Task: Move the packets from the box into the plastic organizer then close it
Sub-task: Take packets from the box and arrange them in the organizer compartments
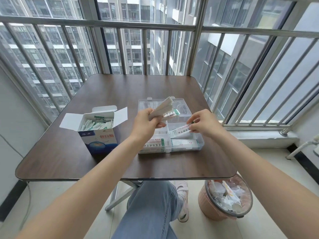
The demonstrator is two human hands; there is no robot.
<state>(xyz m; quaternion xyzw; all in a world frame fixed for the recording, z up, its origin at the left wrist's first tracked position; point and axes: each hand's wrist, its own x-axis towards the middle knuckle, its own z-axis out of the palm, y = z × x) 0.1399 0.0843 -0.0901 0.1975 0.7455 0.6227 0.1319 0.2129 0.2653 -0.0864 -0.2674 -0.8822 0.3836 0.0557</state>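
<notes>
An open white and blue cardboard box [100,138] stands on the left of the table, with several packets [96,124] inside. To its right lies the clear plastic organizer [200,144], its lid [183,106] flipped open toward the window. Packets lie in its near compartments [155,144]. My left hand [146,121] grips a fanned stack of packets [164,107] above the organizer. My right hand [203,123] pinches a single packet [181,131] over the organizer's right rear compartment.
The brown table [120,94] stands against a metal window railing [155,26]. A pink waste bin [226,197] full of paper scraps sits on the floor at the right, beside my crossed legs in jeans [151,209].
</notes>
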